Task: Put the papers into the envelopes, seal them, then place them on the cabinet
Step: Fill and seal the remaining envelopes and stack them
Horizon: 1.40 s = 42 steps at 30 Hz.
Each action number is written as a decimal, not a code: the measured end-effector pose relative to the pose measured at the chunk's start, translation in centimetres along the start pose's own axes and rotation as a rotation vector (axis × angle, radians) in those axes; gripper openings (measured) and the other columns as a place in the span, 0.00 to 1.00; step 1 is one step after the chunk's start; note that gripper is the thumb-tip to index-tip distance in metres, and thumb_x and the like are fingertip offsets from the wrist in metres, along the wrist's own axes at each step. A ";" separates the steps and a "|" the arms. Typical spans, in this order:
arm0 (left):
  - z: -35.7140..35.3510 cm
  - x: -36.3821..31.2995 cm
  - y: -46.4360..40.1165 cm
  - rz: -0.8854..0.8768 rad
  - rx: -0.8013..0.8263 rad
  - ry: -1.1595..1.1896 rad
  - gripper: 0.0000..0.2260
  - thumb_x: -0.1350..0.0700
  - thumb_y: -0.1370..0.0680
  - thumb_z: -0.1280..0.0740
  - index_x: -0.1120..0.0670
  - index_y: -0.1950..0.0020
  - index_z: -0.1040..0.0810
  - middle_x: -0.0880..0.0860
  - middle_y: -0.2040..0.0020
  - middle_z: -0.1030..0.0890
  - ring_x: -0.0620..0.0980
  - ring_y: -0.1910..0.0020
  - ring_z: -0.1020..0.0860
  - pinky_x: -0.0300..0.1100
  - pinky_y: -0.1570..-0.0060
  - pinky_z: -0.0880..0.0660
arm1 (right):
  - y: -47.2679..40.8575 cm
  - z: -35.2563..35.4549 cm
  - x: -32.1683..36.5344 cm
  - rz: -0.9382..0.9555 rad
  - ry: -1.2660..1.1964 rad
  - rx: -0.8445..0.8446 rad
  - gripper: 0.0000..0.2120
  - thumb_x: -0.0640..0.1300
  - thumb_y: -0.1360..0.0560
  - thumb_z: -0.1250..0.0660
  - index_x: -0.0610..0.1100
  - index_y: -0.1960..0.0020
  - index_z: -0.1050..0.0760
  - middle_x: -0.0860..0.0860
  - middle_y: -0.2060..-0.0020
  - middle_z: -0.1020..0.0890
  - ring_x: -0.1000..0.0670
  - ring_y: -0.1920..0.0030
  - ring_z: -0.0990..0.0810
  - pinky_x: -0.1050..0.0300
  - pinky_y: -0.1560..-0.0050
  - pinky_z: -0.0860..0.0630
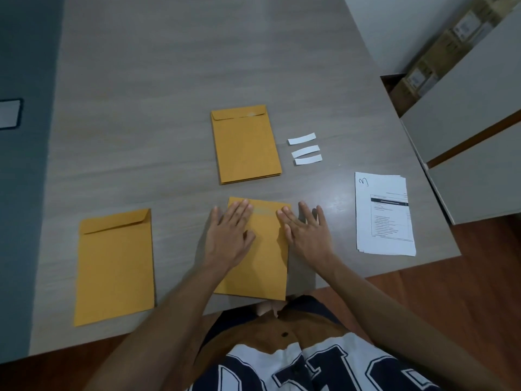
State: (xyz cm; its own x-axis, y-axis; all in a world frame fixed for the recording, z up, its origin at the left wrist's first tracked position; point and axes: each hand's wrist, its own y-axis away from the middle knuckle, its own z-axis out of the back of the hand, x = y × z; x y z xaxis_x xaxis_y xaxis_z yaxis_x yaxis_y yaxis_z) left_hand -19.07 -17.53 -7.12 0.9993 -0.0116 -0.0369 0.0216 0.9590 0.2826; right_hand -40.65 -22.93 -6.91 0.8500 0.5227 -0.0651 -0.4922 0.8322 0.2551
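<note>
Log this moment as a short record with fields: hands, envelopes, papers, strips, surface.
left hand: left hand flat, fingers straight, pressing the centre envelope
right hand: right hand flat, fingers on that envelope's right edge
envelopes: envelope stack farther back; single envelope at the left, flap folded down
papers: paper stack at the right, top sheet marked 3
strips: three white strips right of the envelope stack
surface: grey table

Office: grey wood-grain counter (169, 80), manila envelopes (245, 145), printed papers (384, 215), white cabinet (473, 114) right, stacked boxes (439, 52) far right.
</note>
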 end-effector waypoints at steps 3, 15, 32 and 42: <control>0.0 1.9 0.1 -0.016 0.017 -0.056 0.30 0.42 0.22 0.67 0.47 0.21 0.55 0.44 0.21 0.53 0.48 0.21 0.52 0.61 0.26 0.57 | -0.1 0.1 0.0 -0.008 0.002 0.020 0.25 0.53 0.20 0.57 0.55 0.26 0.35 0.57 0.30 0.27 0.42 0.26 0.34 0.35 0.30 0.36; 2.1 3.5 -0.4 0.072 0.065 -0.040 0.30 0.44 0.23 0.55 0.53 0.34 0.21 0.51 0.32 0.23 0.55 0.34 0.25 0.54 0.40 0.30 | -0.7 1.6 0.7 -0.077 -0.046 -0.075 0.21 0.54 0.24 0.47 0.53 0.42 0.19 0.54 0.49 0.15 0.42 0.43 0.21 0.44 0.44 0.26; 5.0 2.0 -5.1 0.334 0.072 0.705 0.13 0.56 0.30 0.23 0.52 0.55 0.27 0.52 0.50 0.22 0.51 0.52 0.25 0.43 0.56 0.28 | -6.4 4.4 -0.6 -0.251 -0.734 0.094 0.10 0.47 0.31 0.25 0.48 0.53 0.23 0.48 0.50 0.24 0.47 0.44 0.28 0.53 0.44 0.27; 10.6 7.1 -10.8 0.414 -0.211 1.004 0.09 0.62 0.27 0.25 0.55 0.48 0.18 0.50 0.64 0.28 0.47 0.64 0.28 0.34 0.64 0.30 | -14.8 10.2 -1.9 -0.269 -1.060 -0.082 0.12 0.44 0.30 0.23 0.45 0.52 0.24 0.50 0.57 0.23 0.51 0.60 0.27 0.63 0.65 0.31</control>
State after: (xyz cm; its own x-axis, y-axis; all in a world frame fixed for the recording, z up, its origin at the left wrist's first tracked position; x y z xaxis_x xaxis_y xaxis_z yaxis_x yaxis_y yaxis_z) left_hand -11.82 -30.99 -0.31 0.4454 0.4649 -0.7652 -0.4097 0.8657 0.2875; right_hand -33.12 -38.12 -0.74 0.6422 -0.0697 0.7634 -0.2440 0.9255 0.2898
